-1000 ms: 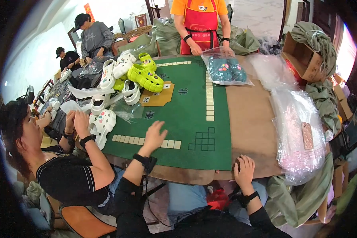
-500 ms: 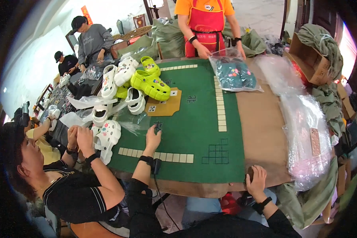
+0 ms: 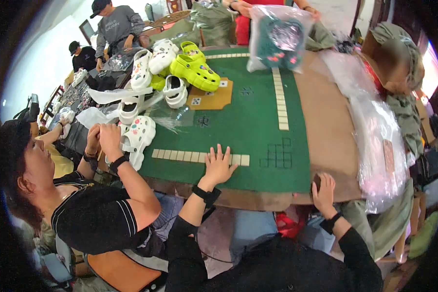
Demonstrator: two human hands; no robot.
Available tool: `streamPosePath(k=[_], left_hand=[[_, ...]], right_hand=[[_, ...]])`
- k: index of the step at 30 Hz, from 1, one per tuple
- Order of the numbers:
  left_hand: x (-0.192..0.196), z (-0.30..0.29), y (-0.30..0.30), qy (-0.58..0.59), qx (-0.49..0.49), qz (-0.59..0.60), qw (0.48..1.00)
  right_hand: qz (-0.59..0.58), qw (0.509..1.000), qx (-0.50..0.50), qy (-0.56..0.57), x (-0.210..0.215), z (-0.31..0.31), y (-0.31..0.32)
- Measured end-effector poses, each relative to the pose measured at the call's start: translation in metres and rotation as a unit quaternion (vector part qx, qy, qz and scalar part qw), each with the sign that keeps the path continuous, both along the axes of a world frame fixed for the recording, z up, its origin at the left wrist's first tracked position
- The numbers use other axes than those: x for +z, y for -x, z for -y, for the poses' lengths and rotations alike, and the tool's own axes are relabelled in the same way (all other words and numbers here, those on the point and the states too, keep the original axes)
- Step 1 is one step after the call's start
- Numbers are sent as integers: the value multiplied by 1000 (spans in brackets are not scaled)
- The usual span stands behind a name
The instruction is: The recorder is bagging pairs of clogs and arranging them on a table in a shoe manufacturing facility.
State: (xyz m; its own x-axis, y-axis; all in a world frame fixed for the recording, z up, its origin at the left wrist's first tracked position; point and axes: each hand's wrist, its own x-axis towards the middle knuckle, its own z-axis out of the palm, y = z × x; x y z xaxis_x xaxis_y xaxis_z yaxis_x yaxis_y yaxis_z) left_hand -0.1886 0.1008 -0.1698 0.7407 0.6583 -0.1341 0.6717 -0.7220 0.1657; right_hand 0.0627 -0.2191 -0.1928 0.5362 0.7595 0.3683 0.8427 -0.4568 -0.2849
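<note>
My left hand [image 3: 219, 167] lies palm down with fingers spread on the green mat [image 3: 243, 131], over a row of cream tile shapes [image 3: 180, 155]. It holds nothing. At the table's near right edge rests my right hand [image 3: 323, 190], its fingers extended on the brown tabletop and holding nothing that I can see. A pile at the left of the mat has lime-green clogs [image 3: 197, 73] and white clogs [image 3: 140, 136] with colourful charms. Across the table, a co-worker's hands hold up a clear bag [image 3: 258, 51] with dark green clogs [image 3: 272, 31] inside.
A person in black [image 3: 97, 214] sits close on my left, hands raised together beside the white clogs. Clear plastic bags [image 3: 382, 151] cover the table's right side, with a pinkish patterned object among them. Two people stand by a cluttered table [image 3: 78, 102] at the back left.
My left hand has moved nearer to me and spread out on the tile row. The co-worker across has lifted the bag of clogs off the table. My view has shifted.
</note>
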Motion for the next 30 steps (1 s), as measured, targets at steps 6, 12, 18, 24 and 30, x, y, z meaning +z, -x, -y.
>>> streamPosePath(k=[6, 12, 18, 24, 30], left_hand=[[2, 5, -2, -44, 19, 20, 999], [-6, 18, -5, -50, 27, 12, 998], [-10, 28, -2, -71, 1, 63, 995], [29, 30, -3, 54, 78, 45, 994], [61, 13, -1, 182, 61, 82, 978]], right_hand=[[-123, 987, 60, 80, 40, -10, -28], [-410, 889, 200, 44, 172, -30, -33], [-488, 799, 334, 112, 183, -67, -57], [-528, 724, 334, 293, 205, -160, -71], [-373, 754, 457, 290, 246, -315, -18]])
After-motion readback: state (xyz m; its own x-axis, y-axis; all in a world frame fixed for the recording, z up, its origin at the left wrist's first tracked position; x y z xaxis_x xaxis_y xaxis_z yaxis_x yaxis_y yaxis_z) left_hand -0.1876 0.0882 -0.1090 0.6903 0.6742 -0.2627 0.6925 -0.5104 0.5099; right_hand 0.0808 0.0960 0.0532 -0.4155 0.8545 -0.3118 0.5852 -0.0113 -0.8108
